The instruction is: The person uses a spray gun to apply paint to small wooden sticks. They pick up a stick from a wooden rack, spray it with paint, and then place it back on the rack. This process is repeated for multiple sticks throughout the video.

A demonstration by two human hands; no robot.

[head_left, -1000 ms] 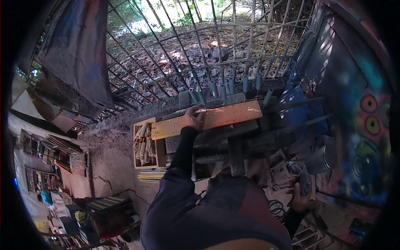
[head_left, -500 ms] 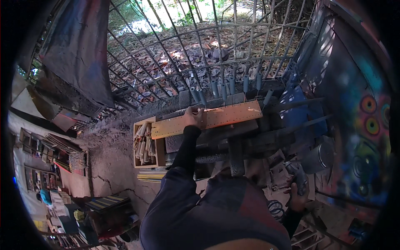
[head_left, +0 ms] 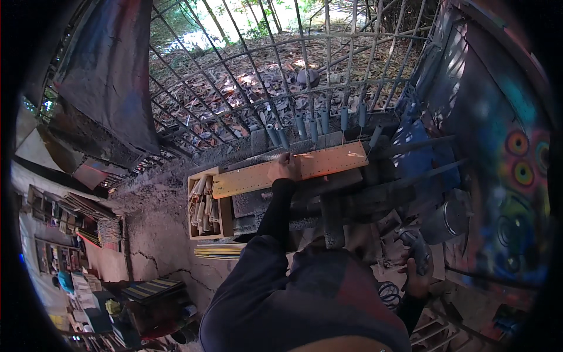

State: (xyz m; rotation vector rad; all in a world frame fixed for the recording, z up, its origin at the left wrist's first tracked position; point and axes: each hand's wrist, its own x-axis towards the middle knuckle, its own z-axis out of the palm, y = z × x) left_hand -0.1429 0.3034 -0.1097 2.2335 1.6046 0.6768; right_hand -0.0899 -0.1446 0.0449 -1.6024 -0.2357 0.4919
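Note:
A long, narrow board (head_left: 328, 161), painted orange fading to yellow at its left end, lies slantwise on a dark bench. Small dark dots run along its long edges. My left hand (head_left: 284, 168) rests over the board left of its middle, fingers curled closed near the far edge; whatever they hold is hidden. Down at the lower right, my right hand (head_left: 417, 281) is wrapped round a grey spray gun (head_left: 420, 256), away from the board. A grey metal cup (head_left: 447, 223) is beside the gun; whether they are joined I cannot tell.
A wooden box (head_left: 218, 233) of pale rolled sticks stands at the board's left end, with yellow strips (head_left: 220, 251) below it. Several grey tubes (head_left: 345, 118) stand upright behind the board, before a lattice fence (head_left: 305, 91). A paint-spattered panel (head_left: 516, 193) rises at right.
My left hand has slid slightly to the right along the board, and its fingers have curled in more. My right hand keeps its hold on the spray gun.

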